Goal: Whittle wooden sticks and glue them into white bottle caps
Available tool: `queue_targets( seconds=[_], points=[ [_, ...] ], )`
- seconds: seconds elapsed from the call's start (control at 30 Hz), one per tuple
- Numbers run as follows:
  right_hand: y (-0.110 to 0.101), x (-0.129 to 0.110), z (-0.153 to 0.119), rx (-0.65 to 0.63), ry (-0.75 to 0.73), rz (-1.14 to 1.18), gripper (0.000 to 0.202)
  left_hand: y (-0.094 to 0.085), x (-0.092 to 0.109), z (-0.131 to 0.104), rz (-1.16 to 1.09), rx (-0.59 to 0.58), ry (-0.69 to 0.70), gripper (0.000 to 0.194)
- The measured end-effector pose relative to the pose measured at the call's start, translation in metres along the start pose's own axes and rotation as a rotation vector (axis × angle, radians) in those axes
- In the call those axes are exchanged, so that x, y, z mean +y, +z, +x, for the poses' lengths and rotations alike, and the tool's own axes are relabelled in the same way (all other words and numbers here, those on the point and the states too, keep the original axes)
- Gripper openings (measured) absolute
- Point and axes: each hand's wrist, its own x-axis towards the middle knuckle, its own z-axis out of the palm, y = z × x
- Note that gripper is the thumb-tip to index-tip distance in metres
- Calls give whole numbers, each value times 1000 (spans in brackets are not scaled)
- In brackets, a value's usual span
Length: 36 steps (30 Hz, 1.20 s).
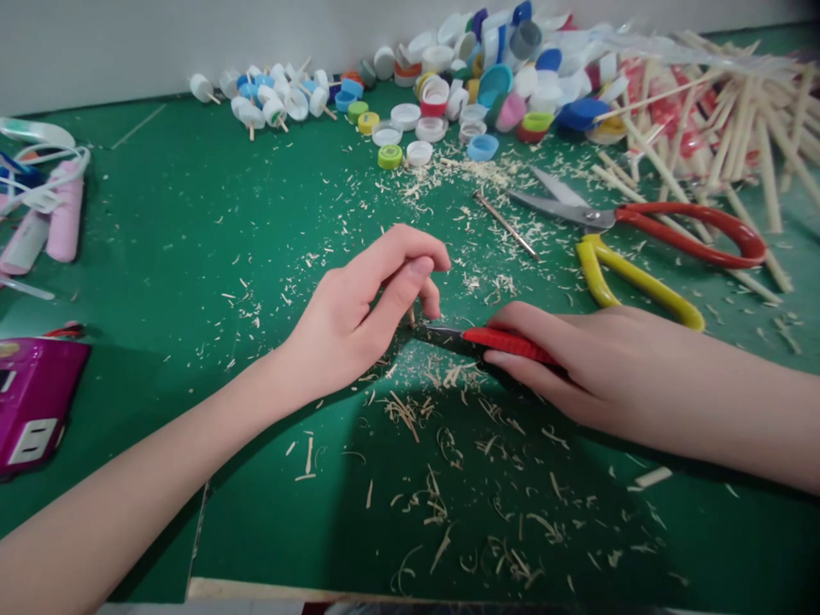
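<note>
**Where things lie on the worktop**

At the middle of the worktop (192, 256) the left hand (359, 316) and the right hand (595, 367) meet, the knife (487, 339) lying between them under the right hand, its tip touching a small stick (412, 318) at the left fingers (423, 269). Shavings (448, 478) lie around and in front of both hands. Behind the right hand lie the scissors (641, 224), with a thin rod (506, 224) just to their left. Along the back edge sits a heap of bottle caps (487, 77); left of it, caps on sticks (275, 98). Chopsticks (723, 120) fill the back right corner. At the left edge lie tubes (57, 213), and nearer the front a box (32, 401).
</note>
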Motion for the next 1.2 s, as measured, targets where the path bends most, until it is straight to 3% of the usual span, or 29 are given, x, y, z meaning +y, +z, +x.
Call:
queue_targets(
  seconds=[0.3,1.03,1.2],
  points=[
    [0,0,0,-21,33,61,35,0,0,1,1,50,-14,21],
    [-2,-5,-2,-114,177,94,45,-1,-6,2,61,15,78,21],
    [1,-3,-3,-50,124,42,44,-1,-7,2,56,9,65,21]
  ],
)
